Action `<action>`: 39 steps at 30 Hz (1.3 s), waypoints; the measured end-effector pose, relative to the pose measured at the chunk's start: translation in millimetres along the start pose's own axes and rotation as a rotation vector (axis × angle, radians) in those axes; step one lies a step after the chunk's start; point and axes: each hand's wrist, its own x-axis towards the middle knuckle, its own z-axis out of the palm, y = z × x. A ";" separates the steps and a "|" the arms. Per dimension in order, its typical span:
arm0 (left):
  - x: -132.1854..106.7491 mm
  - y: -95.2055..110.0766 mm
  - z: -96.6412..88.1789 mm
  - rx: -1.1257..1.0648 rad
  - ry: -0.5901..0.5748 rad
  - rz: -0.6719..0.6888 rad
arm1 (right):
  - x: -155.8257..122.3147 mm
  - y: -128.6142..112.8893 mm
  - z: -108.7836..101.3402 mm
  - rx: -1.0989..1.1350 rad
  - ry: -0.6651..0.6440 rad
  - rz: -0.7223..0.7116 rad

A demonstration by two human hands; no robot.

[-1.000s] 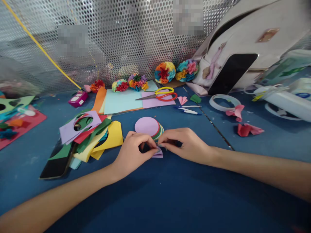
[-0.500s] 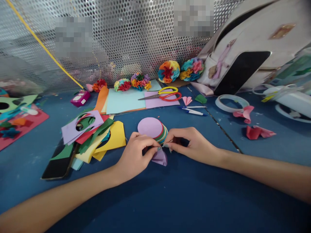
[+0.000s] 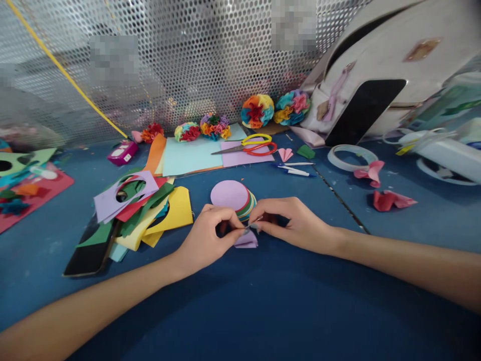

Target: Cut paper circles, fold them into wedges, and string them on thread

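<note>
Just in front of me, my left hand [image 3: 210, 235] pinches a folded piece of purple paper [image 3: 247, 240] between thumb and forefinger. The paper hangs below the fingertips, its upper edge hidden by them. My right hand [image 3: 295, 223] is closed in a pinch right beside it, its fingertips almost meeting the left ones. A thin, needle-like sliver [image 3: 258, 219] shows at the right fingertips; it is too small to make out fully. Directly behind both hands lies a stack of round paper discs [image 3: 230, 194], purple on top with several colours beneath.
At left, cut paper sheets [image 3: 171, 213] with round holes lie over a dark phone [image 3: 88, 258]. Scissors [image 3: 250, 145] rest on paper sheets farther back, near pens [image 3: 296, 171] and a tape roll [image 3: 351, 158]. Paper flowers [image 3: 257, 111], a backpack [image 3: 379, 55] and a perforated metal screen [image 3: 210, 60] stand behind.
The fingertips have drawn closer together, and the purple paper has tilted flatter, with less of it showing below them. The whole view has shifted slightly.
</note>
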 end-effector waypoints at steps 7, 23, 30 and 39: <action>-0.5 -0.7 1.4 -0.006 0.000 -0.029 | -2.9 0.9 0.6 -0.017 0.014 -0.045; -0.6 8.4 -4.7 -0.194 -0.100 -0.061 | -3.9 0.9 -0.6 0.046 -0.006 -0.059; -0.3 15.1 -3.9 -0.250 -0.114 -0.131 | -4.5 1.3 -0.2 0.042 -0.070 -0.113; -1.8 15.3 1.2 -0.325 -0.128 -0.165 | -6.8 0.7 1.5 -0.073 -0.128 -0.160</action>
